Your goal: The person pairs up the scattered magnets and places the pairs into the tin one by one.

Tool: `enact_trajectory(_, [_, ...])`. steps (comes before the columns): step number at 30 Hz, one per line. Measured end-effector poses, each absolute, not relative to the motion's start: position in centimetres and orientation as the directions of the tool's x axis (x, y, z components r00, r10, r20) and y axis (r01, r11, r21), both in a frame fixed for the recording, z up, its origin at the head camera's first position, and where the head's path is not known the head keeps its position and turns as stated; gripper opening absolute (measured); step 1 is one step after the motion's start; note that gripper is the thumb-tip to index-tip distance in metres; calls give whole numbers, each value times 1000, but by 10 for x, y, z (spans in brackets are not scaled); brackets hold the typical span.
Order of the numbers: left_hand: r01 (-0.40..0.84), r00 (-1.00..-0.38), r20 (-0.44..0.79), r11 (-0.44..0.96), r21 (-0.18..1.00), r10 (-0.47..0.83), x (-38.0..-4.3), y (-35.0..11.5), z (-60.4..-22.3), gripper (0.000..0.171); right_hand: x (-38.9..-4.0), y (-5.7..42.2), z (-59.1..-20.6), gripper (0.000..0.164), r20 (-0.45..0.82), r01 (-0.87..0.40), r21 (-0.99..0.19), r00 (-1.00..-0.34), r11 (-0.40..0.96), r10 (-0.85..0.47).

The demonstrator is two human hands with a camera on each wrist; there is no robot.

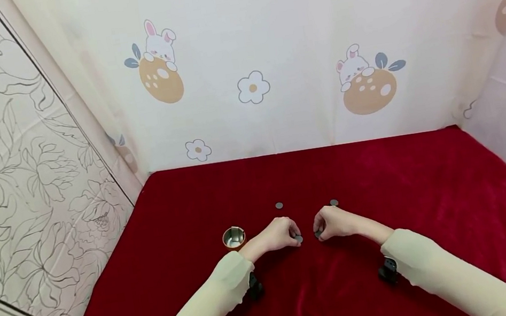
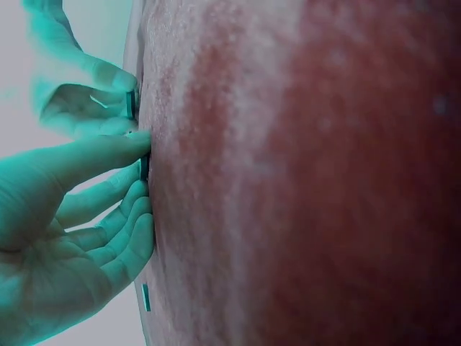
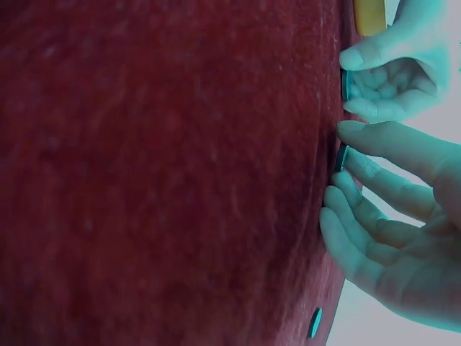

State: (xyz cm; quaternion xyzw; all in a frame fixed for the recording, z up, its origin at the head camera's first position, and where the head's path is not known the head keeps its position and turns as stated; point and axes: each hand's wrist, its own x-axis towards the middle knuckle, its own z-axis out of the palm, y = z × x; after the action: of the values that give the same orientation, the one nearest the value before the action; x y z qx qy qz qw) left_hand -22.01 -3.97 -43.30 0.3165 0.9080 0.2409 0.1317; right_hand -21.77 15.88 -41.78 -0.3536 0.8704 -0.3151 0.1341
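Note:
Thumb and fingers of my left hand [image 1: 283, 232] pinch a small grey round disc [image 1: 299, 238] low at the red cloth. Just to the right, my right hand [image 1: 333, 221] pinches a second grey disc [image 1: 318, 234] in the same way. The two hands face each other with a narrow gap between them. In the left wrist view the left hand's disc [image 2: 144, 168] stands edge-on between thumb and fingertips. The right wrist view has the right hand's disc [image 3: 341, 158] tilted on edge at the cloth.
One loose grey disc [image 1: 279, 205] lies beyond my left hand, another disc [image 1: 334, 202] just beyond my right. An open round tin [image 1: 234, 247], orange outside and metallic inside, stands left of my left wrist. A printed curtain [image 1: 295, 114] hangs behind the red cloth [image 1: 381, 172].

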Motion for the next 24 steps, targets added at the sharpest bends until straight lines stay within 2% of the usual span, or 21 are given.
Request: enact_trajectory(24, [477,-776,-87,670,569,625,-219,-31,-435,14,-214,140,-425,9,54,-531,-624,-761,573,-647])
